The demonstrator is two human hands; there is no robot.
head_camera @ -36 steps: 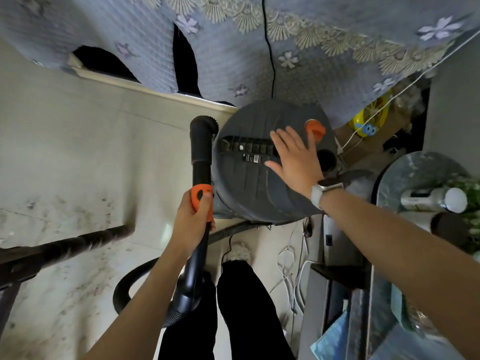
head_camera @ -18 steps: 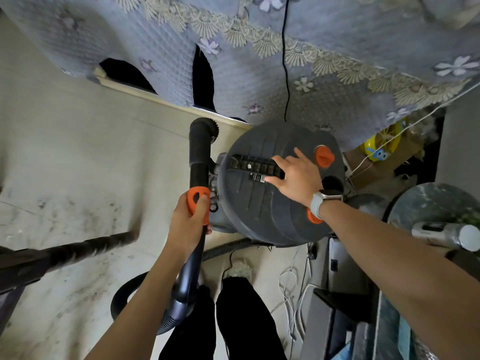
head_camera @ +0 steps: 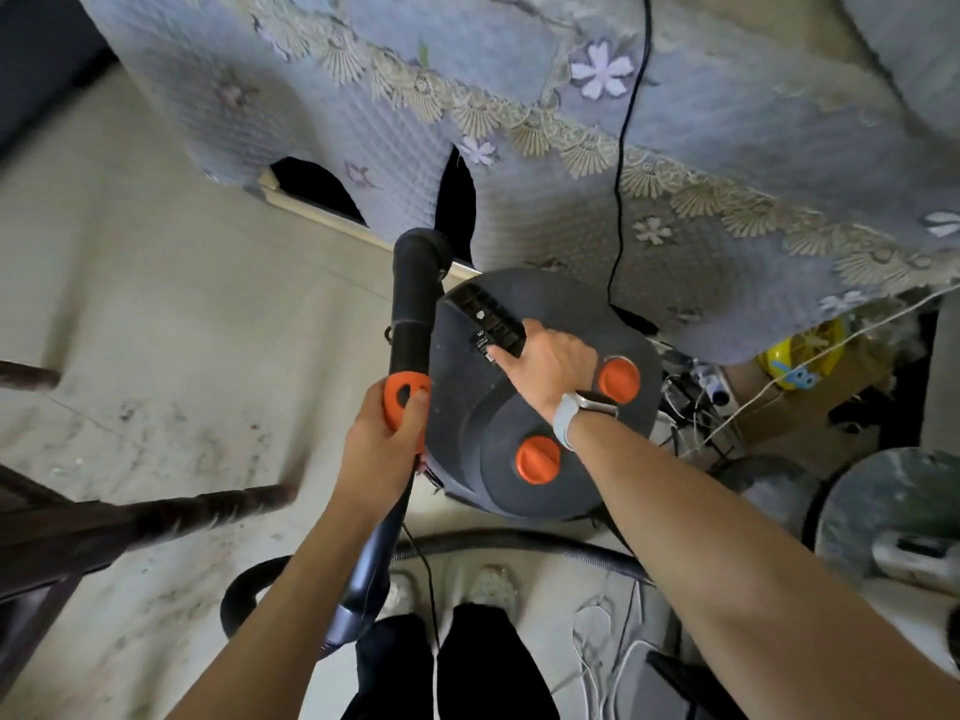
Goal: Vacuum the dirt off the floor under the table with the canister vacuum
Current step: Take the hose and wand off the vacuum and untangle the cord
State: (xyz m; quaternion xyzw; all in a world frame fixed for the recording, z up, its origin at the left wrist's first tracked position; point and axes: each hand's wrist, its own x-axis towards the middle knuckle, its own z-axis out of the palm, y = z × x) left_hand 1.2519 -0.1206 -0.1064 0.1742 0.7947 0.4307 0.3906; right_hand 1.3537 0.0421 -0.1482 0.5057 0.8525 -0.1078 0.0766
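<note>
At the far left, dark wooden chair legs (head_camera: 208, 506) jut in over a pale tiled floor (head_camera: 156, 330), matte and streaked with grey dirt (head_camera: 156, 439) in speckled patches. A ribbed black hose (head_camera: 244, 589) curls on the floor below them.

The left hand (head_camera: 384, 444) grips the wand (head_camera: 410, 324), a smooth black plastic tube with a bent elbow at its top; the fingers wrap an orange collar (head_camera: 402, 402) and the thumb lies on it. The wand stands just beside the canister (head_camera: 519, 459), a round, dark grey drum of matte plastic sitting on the floor against the table's edge. Two orange round knobs (head_camera: 537, 459) sit on its lid.

The right hand (head_camera: 550, 366) curls round the ribbed black carry handle (head_camera: 488, 317) across the lid, fingers tucked under the bar; a pale watch (head_camera: 569, 418) bands the wrist.

A quilted blue tablecloth (head_camera: 519, 122) with a tan lace fringe and stitched flowers hangs low, screening the space under the table. A thin black cord (head_camera: 623, 174) runs down over it to the canister. To the right lie tangled white cables (head_camera: 727, 407), a yellow toy (head_camera: 795, 361) and a round mottled grey top (head_camera: 893, 506).
</note>
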